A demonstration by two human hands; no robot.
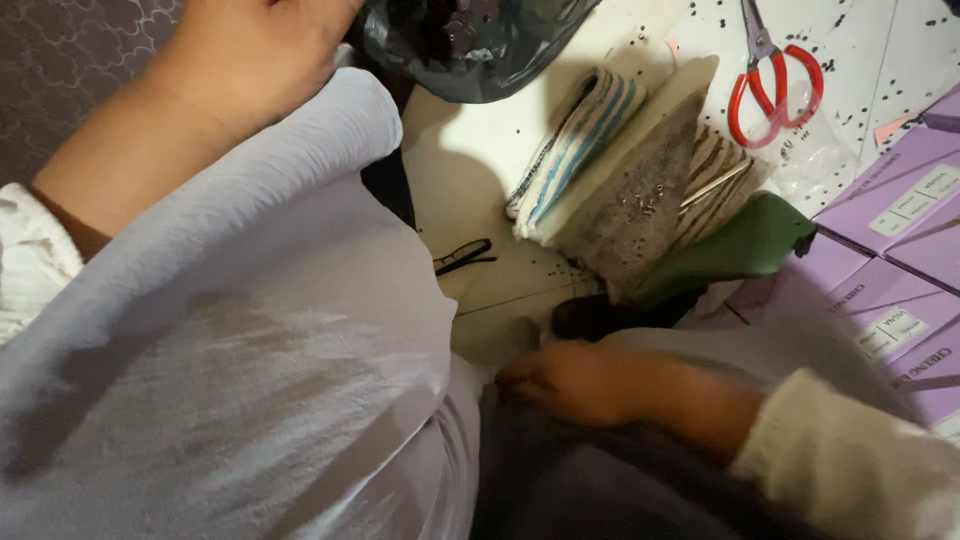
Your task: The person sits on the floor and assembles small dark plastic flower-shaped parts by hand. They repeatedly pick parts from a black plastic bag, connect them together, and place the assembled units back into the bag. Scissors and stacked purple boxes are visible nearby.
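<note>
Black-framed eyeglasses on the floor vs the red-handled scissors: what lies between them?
In the head view, a leaning stack of folded cloth, striped blue-white and brown, sits between the black-framed eyeglasses and the red-handled scissors, on the pale floor.

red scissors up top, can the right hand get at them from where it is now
Probably yes: the right hand is low on the cloth, and only folded fabrics lie between it and the scissors.

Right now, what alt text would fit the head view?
A person's left hand rests on pale grey cloth while the right hand touches its edge. Folded fabrics, red scissors and purple boxes lie beyond.
</note>
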